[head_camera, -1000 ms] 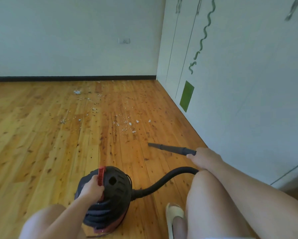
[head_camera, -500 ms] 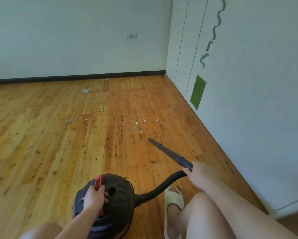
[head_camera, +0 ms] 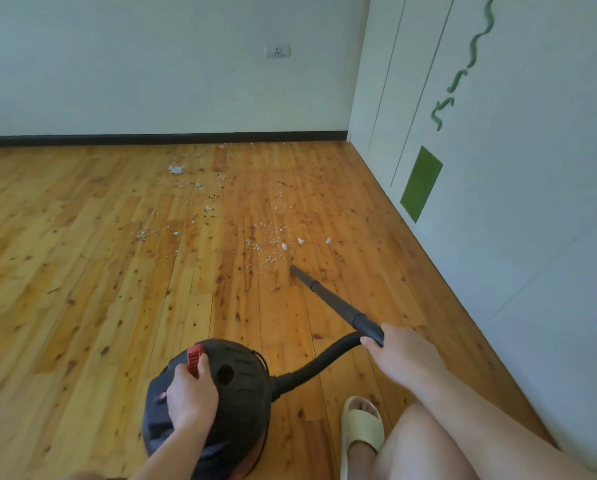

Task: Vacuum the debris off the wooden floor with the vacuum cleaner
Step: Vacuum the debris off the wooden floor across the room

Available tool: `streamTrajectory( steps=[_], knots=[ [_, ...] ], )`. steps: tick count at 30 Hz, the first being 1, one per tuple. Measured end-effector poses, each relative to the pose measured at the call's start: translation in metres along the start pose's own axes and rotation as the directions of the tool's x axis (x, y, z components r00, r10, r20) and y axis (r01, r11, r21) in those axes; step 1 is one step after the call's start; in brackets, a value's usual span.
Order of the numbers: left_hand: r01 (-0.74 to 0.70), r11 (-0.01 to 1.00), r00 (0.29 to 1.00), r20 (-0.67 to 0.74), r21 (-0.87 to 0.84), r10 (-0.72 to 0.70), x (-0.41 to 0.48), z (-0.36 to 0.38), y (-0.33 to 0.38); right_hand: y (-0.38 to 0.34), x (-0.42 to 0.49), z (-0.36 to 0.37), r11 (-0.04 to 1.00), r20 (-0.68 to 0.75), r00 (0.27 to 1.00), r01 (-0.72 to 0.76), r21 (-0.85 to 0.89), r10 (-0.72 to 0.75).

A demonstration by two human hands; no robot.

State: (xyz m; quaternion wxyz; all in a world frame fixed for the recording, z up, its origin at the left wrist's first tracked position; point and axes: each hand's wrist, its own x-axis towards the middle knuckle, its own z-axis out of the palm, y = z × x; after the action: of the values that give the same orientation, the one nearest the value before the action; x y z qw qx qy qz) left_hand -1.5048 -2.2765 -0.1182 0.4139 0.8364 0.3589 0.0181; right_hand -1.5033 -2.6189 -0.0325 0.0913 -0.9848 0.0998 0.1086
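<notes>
We held the vacuum at both ends, its nozzle just short of the mess.

Our left grip (head_camera: pixel 189 393) was closed over the top of the round black plastic vacuum cleaner (head_camera: pixel 243 389), fingers curled and thumb against its red ribbed tab (head_camera: pixel 195 357). Our right grip (head_camera: pixel 402 355), to the right of the vacuum cleaner, was wrapped tight around the rear end of the tapered black nozzle tube (head_camera: pixel 331 299), where the ribbed black hose (head_camera: pixel 316 367) from the vacuum cleaner's side joined it. The tube slanted away beyond the vacuum cleaner, tip low; we could not tell whether it touched the knotty wooden floor (head_camera: pixel 82 289). The scattered white and grey debris (head_camera: pixel 273 247) lay on the floor beyond the vacuum cleaner, the nearest crumbs just past the tip. A pale yellow slipper (head_camera: pixel 361 426) stood just right of the vacuum cleaner.
</notes>
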Motion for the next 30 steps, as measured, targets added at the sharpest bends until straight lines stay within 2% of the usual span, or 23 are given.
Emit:
streamTrajectory(
  steps=[3, 5, 9, 12, 17, 24, 30],
  knots=[
    [-0.036, 0.999, 0.998, 0.047, 0.027, 0.034, 0.025, -0.008, 0.008, -0.004, 0.016, -0.005, 1.000, -0.002, 1.000, 0.022, -0.017, -0.022],
    [-0.067, 0.996, 0.990, 0.131, 0.059, 0.059, 0.036, -0.014, 0.013, -0.005, 0.025, -0.012, 0.999, -0.003, 0.999, 0.032, -0.022, -0.032],
    [-0.034, 0.996, 0.954, 0.298, 0.087, 0.006, 0.043, -0.026, 0.017, -0.013, 0.043, -0.044, 0.997, 0.008, 0.997, 0.071, -0.038, -0.071],
    [-0.129, 0.979, 0.933, 0.353, 0.160, 0.065, 0.032, -0.041, 0.012, -0.016, 0.052, -0.066, 0.991, -0.006, 0.995, 0.099, -0.090, -0.100],
    [-0.279, 0.939, 0.923, 0.325, 0.203, 0.204, 0.009, -0.050, 0.007, -0.017, 0.054, -0.078, 0.980, -0.012, 0.990, 0.138, -0.145, -0.141],
    [-0.285, 0.922, 0.917, 0.355, 0.261, 0.183, -0.024, -0.041, 0.009, -0.014, 0.022, -0.058, 0.957, -0.007, 0.977, 0.209, -0.200, -0.215],
    [-0.272, 0.883, 0.906, 0.411, 0.382, 0.101, -0.023, -0.036, 0.001, -0.016, 0.033, -0.033, 0.933, 0.012, 0.955, 0.291, -0.212, -0.295]
  ],
)
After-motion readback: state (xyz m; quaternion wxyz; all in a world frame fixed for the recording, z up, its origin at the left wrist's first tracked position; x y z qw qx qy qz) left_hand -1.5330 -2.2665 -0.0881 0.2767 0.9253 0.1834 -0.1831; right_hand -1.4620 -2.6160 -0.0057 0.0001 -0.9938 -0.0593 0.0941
